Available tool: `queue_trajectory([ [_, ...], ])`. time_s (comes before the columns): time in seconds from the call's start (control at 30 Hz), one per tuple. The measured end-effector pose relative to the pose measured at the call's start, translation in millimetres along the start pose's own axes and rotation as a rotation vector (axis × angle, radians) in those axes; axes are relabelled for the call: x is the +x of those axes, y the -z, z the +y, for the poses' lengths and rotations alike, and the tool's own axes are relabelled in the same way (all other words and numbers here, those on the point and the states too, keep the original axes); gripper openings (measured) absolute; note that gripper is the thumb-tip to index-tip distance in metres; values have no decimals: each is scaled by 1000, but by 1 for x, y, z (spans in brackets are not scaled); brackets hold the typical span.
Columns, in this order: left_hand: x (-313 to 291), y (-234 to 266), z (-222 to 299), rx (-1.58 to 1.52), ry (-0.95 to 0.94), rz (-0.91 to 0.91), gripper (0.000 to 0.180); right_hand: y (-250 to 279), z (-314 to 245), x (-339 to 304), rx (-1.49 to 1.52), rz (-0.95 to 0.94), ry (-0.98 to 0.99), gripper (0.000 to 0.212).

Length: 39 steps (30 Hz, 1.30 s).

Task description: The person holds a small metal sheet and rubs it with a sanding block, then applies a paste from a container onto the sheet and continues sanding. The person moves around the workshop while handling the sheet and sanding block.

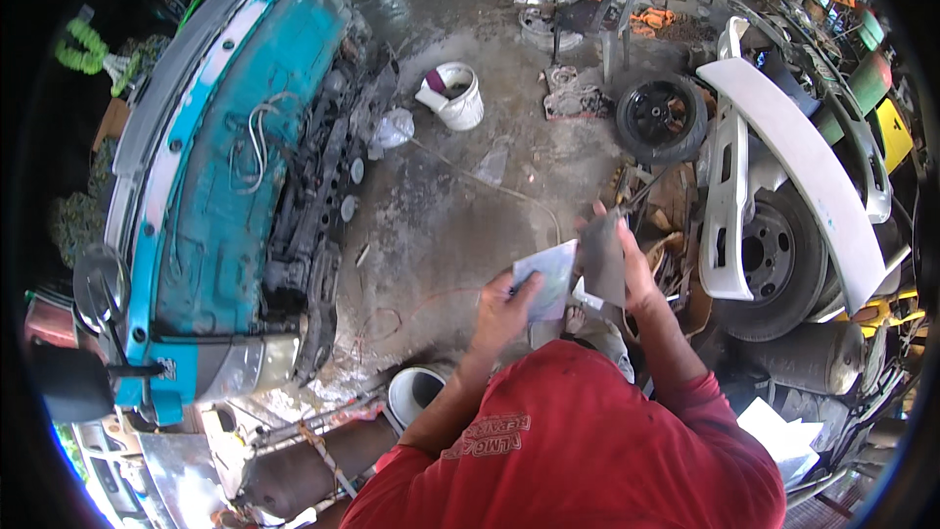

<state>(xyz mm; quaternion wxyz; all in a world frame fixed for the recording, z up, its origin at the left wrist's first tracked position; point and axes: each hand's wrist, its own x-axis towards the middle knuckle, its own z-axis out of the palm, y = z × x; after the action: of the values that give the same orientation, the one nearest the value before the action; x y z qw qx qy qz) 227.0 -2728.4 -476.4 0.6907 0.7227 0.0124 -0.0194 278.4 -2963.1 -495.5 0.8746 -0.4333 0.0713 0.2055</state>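
Observation:
My left hand pinches a pale sheet with faint bluish-green marks, its thumb lying across the face. In my right hand is a dark grey sheet that looks like sandpaper, gripped along its right side. A small gap separates the two sheets, which are held up in front of my red shirt. Below the dark sheet a small white piece shows; I cannot make out what it is or whether it is attached.
A teal vehicle front panel stands at left. A white bucket sits on the floor ahead. At right are a tyre, white bumper parts and a larger wheel. Another bucket stands beside my left arm.

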Motion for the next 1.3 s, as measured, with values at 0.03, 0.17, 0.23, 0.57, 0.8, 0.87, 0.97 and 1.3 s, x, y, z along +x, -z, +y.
queue_trajectory([
  [0.03,27,-17,17,103,-169,-32,20,-7,-30,26,-35,9,33,83],
  [0.17,123,-72,69,427,-662,-68,30,-43,-125,122,-18,-13,185,92],
  [0.23,160,-85,80,456,-654,-10,33,-52,-157,170,30,-21,257,97],
  [0.57,473,-17,37,411,-372,251,23,-56,-145,437,-210,-97,240,80],
  [0.8,665,47,48,468,-588,151,30,-101,-225,658,166,43,112,95],
  [0.87,744,70,55,555,-531,266,29,-121,-227,682,39,75,31,69],
  [0.97,845,112,68,492,-227,288,26,-126,-241,714,10,-83,45,42],
  [1.3,1067,75,37,324,-121,29,32,-52,-341,1046,-9,133,62,83],
])
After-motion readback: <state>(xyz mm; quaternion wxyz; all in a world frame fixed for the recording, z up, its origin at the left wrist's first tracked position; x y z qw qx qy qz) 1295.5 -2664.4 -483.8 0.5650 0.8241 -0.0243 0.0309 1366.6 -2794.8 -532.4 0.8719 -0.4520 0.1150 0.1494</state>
